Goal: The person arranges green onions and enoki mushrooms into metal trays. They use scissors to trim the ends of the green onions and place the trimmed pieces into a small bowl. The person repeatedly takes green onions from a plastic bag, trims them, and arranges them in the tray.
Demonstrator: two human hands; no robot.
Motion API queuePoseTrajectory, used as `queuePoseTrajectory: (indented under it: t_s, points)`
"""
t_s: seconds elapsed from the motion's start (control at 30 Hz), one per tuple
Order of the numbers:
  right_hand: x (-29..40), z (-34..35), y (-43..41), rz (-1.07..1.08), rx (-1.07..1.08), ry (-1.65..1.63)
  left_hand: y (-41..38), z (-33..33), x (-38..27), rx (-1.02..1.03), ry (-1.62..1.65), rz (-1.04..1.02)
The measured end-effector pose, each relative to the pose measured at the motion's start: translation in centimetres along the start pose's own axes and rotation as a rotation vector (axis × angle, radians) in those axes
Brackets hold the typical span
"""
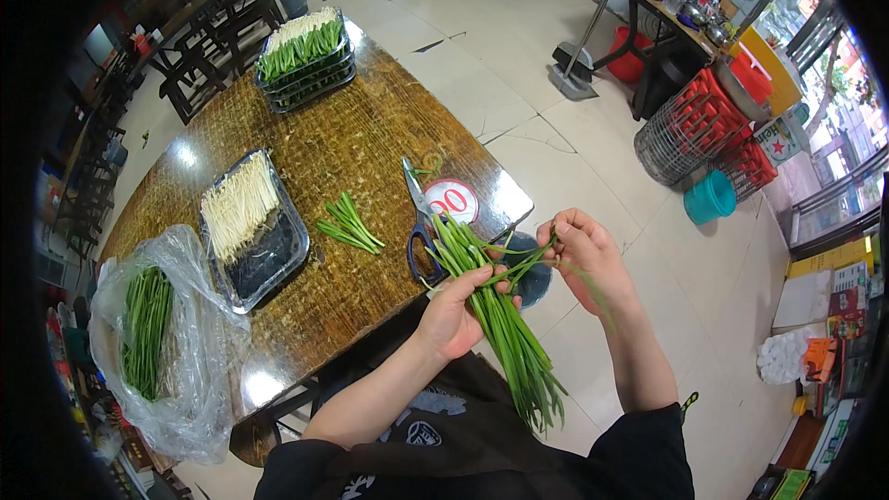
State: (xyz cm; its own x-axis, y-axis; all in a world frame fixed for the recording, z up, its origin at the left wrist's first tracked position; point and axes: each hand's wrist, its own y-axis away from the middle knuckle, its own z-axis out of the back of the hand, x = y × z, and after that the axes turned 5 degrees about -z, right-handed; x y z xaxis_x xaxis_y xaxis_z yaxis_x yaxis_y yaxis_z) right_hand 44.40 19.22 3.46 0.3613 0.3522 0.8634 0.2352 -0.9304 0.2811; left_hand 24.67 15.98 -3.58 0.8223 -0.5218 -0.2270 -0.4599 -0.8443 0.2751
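Note:
My left hand (455,312) is wrapped around a bunch of garlic chives (517,347), held over the table's near right corner. With thumb and fingers, my right hand (589,260) pinches a few thin strands drawn out sideways from that bunch. Scissors with dark blue handles (417,253) lie on the wooden table (361,125), partly behind the chive tops. Left of them rests a small pile of cut chives (349,223). Beyond that pile sits a black tray (267,278), partly filled with enoki mushrooms (239,205).
A clear plastic bag (201,389) holding more chives (147,333) is at the left edge. Stacked trays of enoki and chives (305,59) stand at the far end. Below the right corner is a dark bucket (533,285). A broom (573,59) and wire basket (684,128) are on the right.

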Motion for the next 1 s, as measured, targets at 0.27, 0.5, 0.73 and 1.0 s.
queuePoseTrajectory:
  t_s: [0.27, 0.5, 0.73, 1.0]
  points:
    - [0.3, 0.1, 0.3, -0.069, 0.008, 0.125, 0.3, -0.3, -0.6, 0.016, -0.068, -0.046]
    - [-0.7, 0.5, 0.3, 0.018, -0.001, 0.318, 0.8, -0.4, -0.9, 0.04, 0.072, -0.019]
    - [0.8, -1.6, 2.3, 0.201, 0.107, 0.966, 1.1, -0.9, -0.8, 0.042, 0.021, -0.048]
    - [-0.1, -2.6, 2.8, 0.392, 0.048, 1.138, 1.2, -1.1, -0.2, 0.087, -0.038, -0.061]
